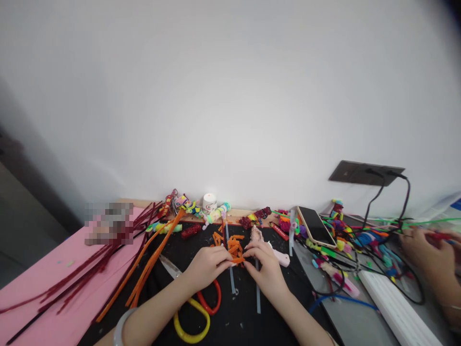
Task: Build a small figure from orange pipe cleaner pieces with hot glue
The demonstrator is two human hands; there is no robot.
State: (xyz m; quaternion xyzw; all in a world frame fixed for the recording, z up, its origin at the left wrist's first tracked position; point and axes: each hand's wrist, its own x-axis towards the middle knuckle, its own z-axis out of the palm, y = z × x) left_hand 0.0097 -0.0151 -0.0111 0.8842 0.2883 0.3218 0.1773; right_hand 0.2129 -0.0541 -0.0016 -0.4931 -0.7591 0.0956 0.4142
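Observation:
In front of me, my left hand [209, 263] and my right hand [264, 265] pinch a short orange pipe cleaner piece [238, 261] between them, fingertips almost meeting. Just behind it lies a loose pile of short orange pipe cleaner pieces [235, 244]. Scissors with one yellow and one red handle [192, 331] lie partly under my left forearm, blades pointing away to the left. Two translucent strips or sticks [232, 281] rest on the black mat near my fingers. A pale pink tool handle [281, 257] shows beyond my right hand, the rest partly hidden.
Long orange [144, 274] and dark red pipe cleaners [104, 254] spread over the left side and a pink sheet [43, 283]. Small pipe cleaner figures, a white cup [209, 203] and a phone [317, 226] line the back. A power strip [399, 307], cables and another person's hand [425, 254] are right.

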